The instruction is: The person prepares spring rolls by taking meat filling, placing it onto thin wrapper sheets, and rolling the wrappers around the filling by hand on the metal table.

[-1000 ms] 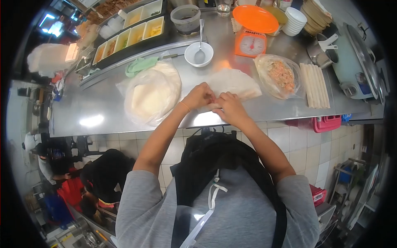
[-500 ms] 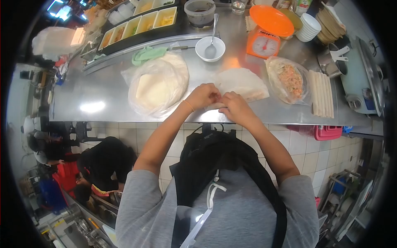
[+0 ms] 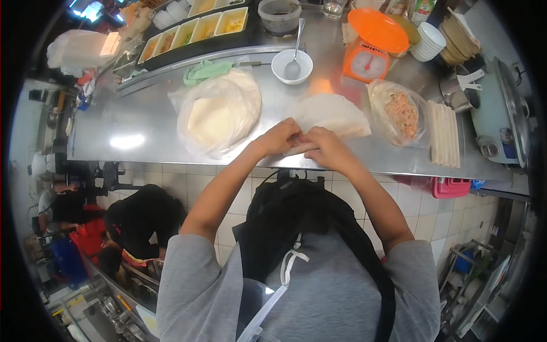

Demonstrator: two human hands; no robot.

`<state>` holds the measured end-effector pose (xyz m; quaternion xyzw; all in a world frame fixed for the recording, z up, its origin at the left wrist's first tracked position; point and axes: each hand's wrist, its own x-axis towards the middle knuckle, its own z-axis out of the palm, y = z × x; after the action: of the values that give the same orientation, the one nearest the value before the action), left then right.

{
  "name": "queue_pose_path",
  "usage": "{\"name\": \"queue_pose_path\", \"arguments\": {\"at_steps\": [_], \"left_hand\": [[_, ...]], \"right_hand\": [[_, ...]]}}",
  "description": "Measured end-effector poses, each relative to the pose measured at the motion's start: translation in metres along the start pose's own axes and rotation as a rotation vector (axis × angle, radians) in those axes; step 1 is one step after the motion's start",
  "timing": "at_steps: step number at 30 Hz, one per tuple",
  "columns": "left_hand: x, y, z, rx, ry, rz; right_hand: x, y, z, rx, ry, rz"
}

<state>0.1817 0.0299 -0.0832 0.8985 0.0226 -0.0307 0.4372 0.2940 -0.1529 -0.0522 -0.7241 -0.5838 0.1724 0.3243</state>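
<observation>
My left hand (image 3: pixel 278 137) and my right hand (image 3: pixel 329 149) meet near the front edge of the steel table. Both have fingers curled over a pale spring roll (image 3: pixel 302 149), partly covered by them. Just beyond lie thin whitish wrapper sheets (image 3: pixel 336 113). Left of my hands, a clear plastic bag holds a stack of round wrappers (image 3: pixel 213 118). A second bag, at the right, contains shredded orange-and-white filling (image 3: pixel 403 117). Beside that, several long rolls (image 3: pixel 444 137) lie side by side. A spoon (image 3: pixel 298 43) leans in a white bowl (image 3: pixel 292 75) behind my hands.
At the back stand an orange scale (image 3: pixel 364 61), a tub of dark liquid (image 3: pixel 279 23) and a tray of colourful ingredients (image 3: pixel 194 35). Stacked white cups (image 3: pixel 427 41) and a metal saucepan (image 3: pixel 457 92) are back right. Another person in black (image 3: pixel 145 219) bends at lower left.
My fingers have shifted slightly on the roll, and more of its length shows between my hands. The view has moved a little; the other things stay in place.
</observation>
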Motion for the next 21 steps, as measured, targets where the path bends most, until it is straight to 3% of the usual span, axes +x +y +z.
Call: {"name": "queue_pose_path", "arguments": {"at_steps": [2, 4, 5, 7, 11, 16, 21], "left_hand": [[0.008, 0.015, -0.006, -0.085, -0.053, -0.081], [0.026, 0.033, -0.008, 0.063, 0.075, -0.143], [0.037, 0.03, -0.001, 0.062, 0.076, -0.143], [0.058, 0.025, 0.011, 0.137, 0.125, 0.095], [0.063, 0.039, 0.03, 0.103, 0.031, -0.038], [0.061, 0.036, 0.032, 0.166, -0.023, -0.054], [0.061, 0.036, 0.037, 0.183, 0.005, -0.07]], "right_hand": [[-0.005, 0.012, -0.028, 0.107, 0.005, 0.023], [-0.014, 0.025, -0.05, -0.136, 0.009, 0.012], [-0.016, 0.029, -0.05, -0.137, 0.008, 0.011], [-0.017, 0.037, -0.05, -0.086, -0.114, 0.052], [-0.027, 0.033, -0.048, -0.183, -0.123, 0.029], [-0.046, 0.029, -0.031, -0.224, 0.073, 0.042], [-0.045, 0.035, -0.05, -0.13, 0.039, 0.068]]}}
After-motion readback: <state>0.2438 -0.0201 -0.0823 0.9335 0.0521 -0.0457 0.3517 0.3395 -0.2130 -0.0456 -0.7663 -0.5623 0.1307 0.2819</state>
